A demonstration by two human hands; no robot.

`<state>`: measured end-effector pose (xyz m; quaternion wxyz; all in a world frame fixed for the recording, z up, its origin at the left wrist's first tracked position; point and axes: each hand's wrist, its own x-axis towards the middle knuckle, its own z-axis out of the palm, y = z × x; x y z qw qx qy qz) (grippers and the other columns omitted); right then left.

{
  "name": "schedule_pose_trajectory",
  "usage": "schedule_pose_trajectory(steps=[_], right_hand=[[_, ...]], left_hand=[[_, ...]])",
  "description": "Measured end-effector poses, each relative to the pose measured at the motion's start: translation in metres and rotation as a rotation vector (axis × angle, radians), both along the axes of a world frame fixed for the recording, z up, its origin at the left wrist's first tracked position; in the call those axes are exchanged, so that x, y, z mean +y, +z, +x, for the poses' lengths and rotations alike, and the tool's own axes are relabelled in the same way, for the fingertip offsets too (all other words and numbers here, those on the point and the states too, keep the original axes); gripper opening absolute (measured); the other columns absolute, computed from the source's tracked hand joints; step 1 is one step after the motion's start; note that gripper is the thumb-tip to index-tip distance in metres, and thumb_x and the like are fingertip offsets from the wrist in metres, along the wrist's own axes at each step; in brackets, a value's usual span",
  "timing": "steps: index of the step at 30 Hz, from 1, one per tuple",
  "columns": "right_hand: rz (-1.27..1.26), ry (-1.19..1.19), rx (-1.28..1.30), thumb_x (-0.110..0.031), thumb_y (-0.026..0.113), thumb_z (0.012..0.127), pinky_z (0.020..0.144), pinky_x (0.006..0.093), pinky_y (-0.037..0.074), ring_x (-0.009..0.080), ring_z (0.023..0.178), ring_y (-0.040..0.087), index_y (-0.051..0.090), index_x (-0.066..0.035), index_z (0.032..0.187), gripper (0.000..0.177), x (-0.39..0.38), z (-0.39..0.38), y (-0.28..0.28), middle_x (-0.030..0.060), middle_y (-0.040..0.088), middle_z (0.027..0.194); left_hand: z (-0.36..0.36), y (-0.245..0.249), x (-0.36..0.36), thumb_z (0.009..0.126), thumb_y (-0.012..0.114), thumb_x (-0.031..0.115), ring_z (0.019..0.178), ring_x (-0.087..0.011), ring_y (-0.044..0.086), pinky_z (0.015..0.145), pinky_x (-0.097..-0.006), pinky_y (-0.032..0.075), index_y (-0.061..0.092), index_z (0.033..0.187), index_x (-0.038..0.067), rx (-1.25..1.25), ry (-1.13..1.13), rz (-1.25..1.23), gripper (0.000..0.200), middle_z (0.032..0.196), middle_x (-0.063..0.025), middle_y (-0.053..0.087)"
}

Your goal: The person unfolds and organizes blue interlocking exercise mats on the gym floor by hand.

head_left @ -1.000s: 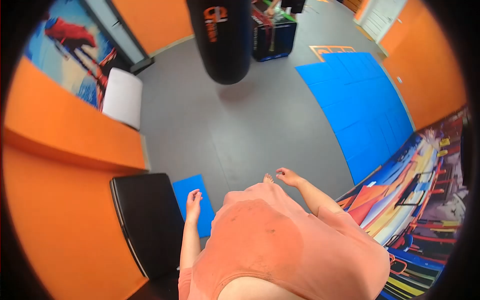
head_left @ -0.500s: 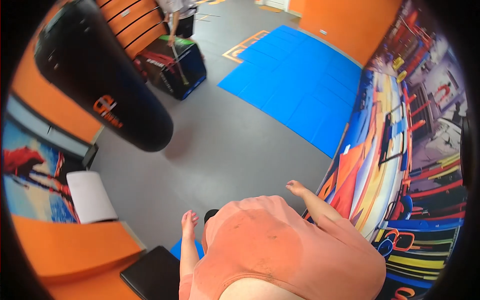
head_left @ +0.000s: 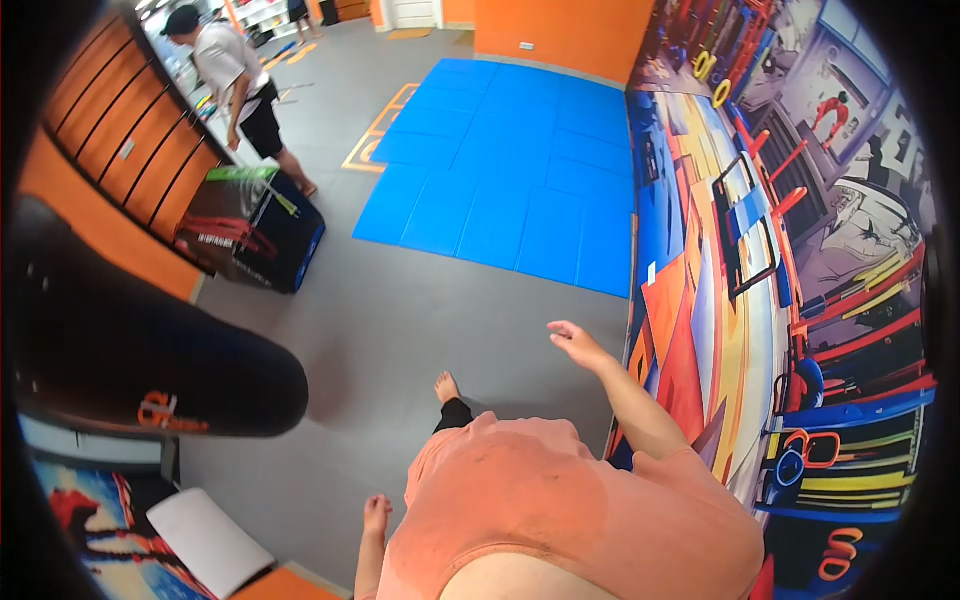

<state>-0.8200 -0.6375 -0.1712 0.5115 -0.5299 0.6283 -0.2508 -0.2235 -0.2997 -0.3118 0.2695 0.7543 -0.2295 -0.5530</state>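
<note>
My right hand (head_left: pixel 577 344) reaches forward over the grey floor, beside the muralled wall. Its fingers are stretched out and it holds nothing. Low on the left, next to my salmon-coloured shirt (head_left: pixel 540 490), is my left hand (head_left: pixel 376 513), its fingers loosely curled in with no object showing. Neither hand touches anything. One bare foot (head_left: pixel 446 386) is forward on the floor between them. A large black punching bag (head_left: pixel 170 340) with an orange logo hangs to the left, apart from my left hand.
Blue mats (head_left: pixel 500 180) cover the floor ahead. A black box with a green top (head_left: pixel 255 225) stands by the slatted orange wall. Beyond it a person in a light shirt (head_left: pixel 225 65) is upright. A white panel (head_left: pixel 210 540) is lower left; a mural (head_left: pixel 740 300) lines the right.
My view has turned left and up, and a foot has come forward. My right hand has moved forward; my left hand sits lower and more curled. The person no longer touches the box.
</note>
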Motion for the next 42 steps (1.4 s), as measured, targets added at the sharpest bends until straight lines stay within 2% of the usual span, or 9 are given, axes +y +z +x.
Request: schedule_pose_trajectory(steps=[1, 3, 5, 6, 9, 17, 26, 37, 42], right_hand=[[-0.005, -0.029, -0.002, -0.026, 0.061, 0.1, 0.097, 0.034, 0.048, 0.0193, 0.109, 0.062, 0.059, -0.006, 0.136, 0.042, -0.012, -0.003, 0.005, 0.0127, 0.065, 0.123], [-0.16, -0.184, -0.035, -0.028, 0.063, 0.098, 0.098, 0.0369, 0.048, 0.023, 0.118, 0.06, 0.062, -0.01, 0.134, 0.04, -0.037, -0.015, 0.013, 0.0143, 0.067, 0.123], [-0.197, -0.269, -0.054, -0.027, 0.063, 0.099, 0.097, 0.0361, 0.048, 0.0211, 0.113, 0.061, 0.063, -0.01, 0.133, 0.038, -0.06, -0.022, 0.039, 0.0124, 0.067, 0.122], [-0.224, -0.271, -0.054, -0.026, 0.063, 0.099, 0.096, 0.0353, 0.048, 0.0198, 0.112, 0.061, 0.063, -0.01, 0.133, 0.038, -0.074, -0.027, 0.05, 0.011, 0.067, 0.121], [-0.282, -0.326, -0.042, -0.025, 0.063, 0.1, 0.096, 0.0333, 0.049, 0.0173, 0.108, 0.061, 0.062, -0.008, 0.132, 0.037, -0.103, -0.032, 0.088, 0.0084, 0.066, 0.12], [-0.241, -0.543, -0.103, -0.018, 0.059, 0.102, 0.094, 0.0302, 0.05, 0.0157, 0.103, 0.063, 0.06, -0.004, 0.133, 0.035, -0.1, -0.024, 0.107, 0.0084, 0.066, 0.116], [-0.289, -0.92, -0.143, -0.016, 0.058, 0.102, 0.093, 0.028, 0.05, 0.0126, 0.096, 0.063, 0.06, -0.001, 0.129, 0.032, -0.069, -0.042, 0.125, 0.0068, 0.067, 0.108], [-0.431, -0.944, -0.209, -0.016, 0.061, 0.1, 0.098, 0.0297, 0.048, 0.0143, 0.106, 0.061, 0.058, -0.001, 0.133, 0.037, -0.13, -0.122, 0.119, 0.0086, 0.064, 0.118], [-0.444, -0.938, 0.015, -0.017, 0.063, 0.099, 0.099, 0.0322, 0.047, 0.0172, 0.111, 0.061, 0.057, -0.003, 0.136, 0.04, -0.156, -0.179, 0.112, 0.0099, 0.064, 0.122]], left_hand=[[0.034, -0.043, 0.019, 0.1, 0.062, 0.038, 0.081, -0.014, 0.064, 0.068, -0.0298, 0.049, 0.06, 0.121, 0.006, -0.002, -0.029, -0.005, 0.038, 0.102, -0.0053, 0.068], [0.047, -0.034, -0.04, 0.1, 0.062, 0.036, 0.074, -0.0148, 0.062, 0.064, -0.0293, 0.05, 0.061, 0.113, 0.004, -0.038, -0.333, 0.091, 0.034, 0.096, -0.0057, 0.067], [0.063, -0.033, -0.073, 0.101, 0.061, 0.035, 0.072, -0.0149, 0.061, 0.065, -0.0305, 0.051, 0.06, 0.113, 0.005, -0.14, -0.139, -0.19, 0.031, 0.094, -0.005, 0.065], [0.07, -0.033, -0.109, 0.101, 0.061, 0.03, 0.072, -0.0138, 0.06, 0.066, -0.0309, 0.051, 0.058, 0.116, 0.006, 0.089, 0.196, -0.178, 0.028, 0.095, -0.0037, 0.065], [0.078, 0.037, -0.242, 0.102, 0.061, 0.026, 0.078, -0.0126, 0.06, 0.072, -0.0312, 0.051, 0.057, 0.119, 0.007, 0.041, 0.198, -0.158, 0.027, 0.098, -0.0031, 0.064], [0.004, 0.137, -0.523, 0.1, 0.061, 0.014, 0.106, -0.0161, 0.061, 0.094, -0.0314, 0.049, 0.062, 0.12, 0.004, -0.196, -0.431, -0.64, 0.023, 0.11, -0.0051, 0.064], [-0.184, 0.265, -0.61, 0.099, 0.065, 0.017, 0.103, -0.0191, 0.062, 0.088, -0.0332, 0.049, 0.065, 0.118, 0.004, -0.045, -1.077, -0.758, 0.023, 0.113, -0.0079, 0.066], [-0.311, 0.258, -0.73, 0.098, 0.066, 0.019, 0.101, -0.0173, 0.062, 0.088, -0.0333, 0.048, 0.065, 0.118, 0.005, 0.01, -0.952, -0.768, 0.024, 0.117, -0.0072, 0.064], [-0.363, 0.238, -0.768, 0.101, 0.064, 0.019, 0.099, -0.013, 0.06, 0.086, -0.0287, 0.048, 0.064, 0.119, 0.003, 0.086, -0.827, -0.722, 0.023, 0.113, -0.0035, 0.065]])
